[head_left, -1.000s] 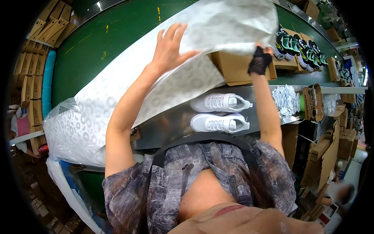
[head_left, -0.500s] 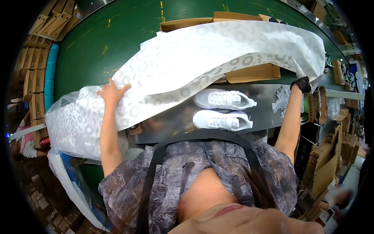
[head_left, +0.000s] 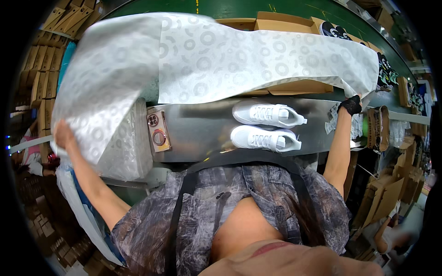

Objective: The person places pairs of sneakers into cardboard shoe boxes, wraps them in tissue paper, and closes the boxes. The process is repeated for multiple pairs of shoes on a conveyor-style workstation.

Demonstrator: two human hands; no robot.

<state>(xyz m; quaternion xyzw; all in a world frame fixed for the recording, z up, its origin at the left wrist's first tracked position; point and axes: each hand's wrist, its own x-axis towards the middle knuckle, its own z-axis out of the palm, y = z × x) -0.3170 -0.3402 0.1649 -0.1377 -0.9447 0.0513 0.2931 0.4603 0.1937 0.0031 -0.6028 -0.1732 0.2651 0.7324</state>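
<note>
A long sheet of white wrapping paper with grey rings and dashes spans the work surface in front of me. My left hand, smeared by motion, grips its near left corner, and that end billows up. At the far right end, my right hand in a black fingerless glove pinches the paper's edge. Nearer to me, a pair of white sneakers lies on the metal table: the upper sneaker and the lower sneaker, both toes to the left.
Behind the paper stand open cardboard boxes and black-and-white shoes. A phone-patterned flat case lies beside a clear plastic-wrapped stack. Small white packets lie near my right hand. Shelved boxes rise at left.
My left hand has gone from spread flat on the paper to gripping its corner, swinging left and toward me. The paper's left end has lifted, uncovering the flat case. My right hand barely moved.
</note>
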